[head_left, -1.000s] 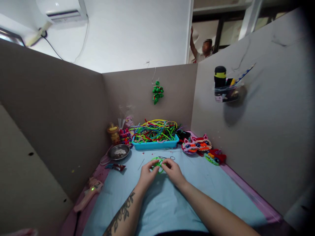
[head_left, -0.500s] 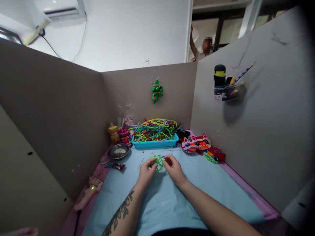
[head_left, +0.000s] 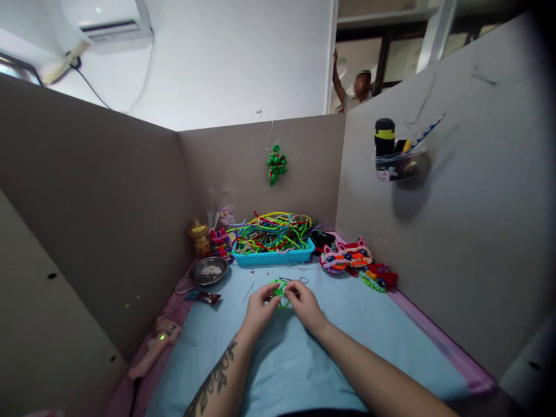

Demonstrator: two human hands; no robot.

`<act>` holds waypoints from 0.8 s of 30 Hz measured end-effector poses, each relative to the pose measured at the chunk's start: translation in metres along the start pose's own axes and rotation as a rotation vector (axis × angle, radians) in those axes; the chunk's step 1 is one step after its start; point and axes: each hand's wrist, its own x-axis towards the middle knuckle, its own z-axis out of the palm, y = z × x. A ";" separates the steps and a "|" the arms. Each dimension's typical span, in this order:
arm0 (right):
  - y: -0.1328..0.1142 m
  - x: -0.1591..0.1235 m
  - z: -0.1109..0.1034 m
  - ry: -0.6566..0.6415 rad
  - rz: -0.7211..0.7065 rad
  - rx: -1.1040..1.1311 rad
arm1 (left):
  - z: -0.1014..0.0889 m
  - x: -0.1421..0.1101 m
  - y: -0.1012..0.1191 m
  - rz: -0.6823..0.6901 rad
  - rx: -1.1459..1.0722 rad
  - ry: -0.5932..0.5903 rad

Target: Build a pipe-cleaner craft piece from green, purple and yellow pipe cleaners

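Note:
Both hands work on a bright green piece of bent pipe cleaner [head_left: 283, 301], which forms loops held just above the blue cloth. My left hand [head_left: 260, 306] pinches its left side between thumb and fingers. On the opposite side, the fingertips of my right hand [head_left: 303, 301] are closed on the same piece; the exact contact is partly hidden by the fingers. Just beyond my right hand lie small scissors [head_left: 303, 280] with a ring handle showing. A thin dark stick or needle [head_left: 248, 292] rests on the cloth left of my left hand.
A blue tray [head_left: 273, 257] heaped with coloured pipe cleaners stands at the back. Left are a metal bowl [head_left: 208, 271] of small white bits, a dark packet [head_left: 203, 297] and a pink glue gun [head_left: 155, 350]. Fuzzy animal-face pieces [head_left: 347, 255] lie right. A person [head_left: 351, 95] stands beyond the partition.
My right hand has shifted slightly left and the green loops have turned between my fingers. More of the scissors shows behind my right hand. The whole view has tipped slightly.

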 end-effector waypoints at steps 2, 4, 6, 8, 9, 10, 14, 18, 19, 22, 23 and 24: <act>0.001 0.000 0.001 0.005 -0.010 -0.003 | 0.000 0.001 -0.005 0.008 -0.017 0.013; 0.002 -0.001 0.002 0.007 -0.014 -0.007 | 0.000 0.002 -0.010 0.011 -0.025 0.033; 0.004 0.000 0.003 0.000 -0.013 -0.010 | -0.001 0.003 -0.013 0.007 -0.056 0.057; 0.004 0.000 0.003 -0.013 -0.018 -0.017 | -0.001 0.004 -0.013 -0.011 -0.083 0.064; 0.004 0.000 0.003 -0.020 -0.025 -0.024 | -0.001 0.004 -0.012 -0.020 -0.096 0.062; 0.003 0.001 0.002 -0.026 -0.038 -0.036 | -0.001 0.004 -0.010 -0.025 -0.110 0.060; 0.000 0.000 0.000 -0.060 -0.114 -0.107 | -0.002 0.005 -0.005 -0.029 -0.155 0.064; 0.000 0.001 -0.001 -0.056 -0.121 -0.129 | -0.002 0.004 -0.005 -0.060 -0.145 0.018; 0.001 0.001 -0.001 -0.047 -0.111 -0.122 | -0.002 0.003 -0.005 -0.065 -0.137 0.002; 0.003 0.002 -0.002 -0.034 -0.102 -0.105 | -0.001 0.002 -0.006 -0.076 -0.128 -0.017; 0.004 0.002 -0.002 -0.025 -0.103 -0.106 | 0.000 0.002 -0.006 -0.080 -0.133 -0.009; 0.004 0.002 -0.002 -0.008 -0.103 -0.112 | 0.001 0.002 -0.006 -0.086 -0.140 0.003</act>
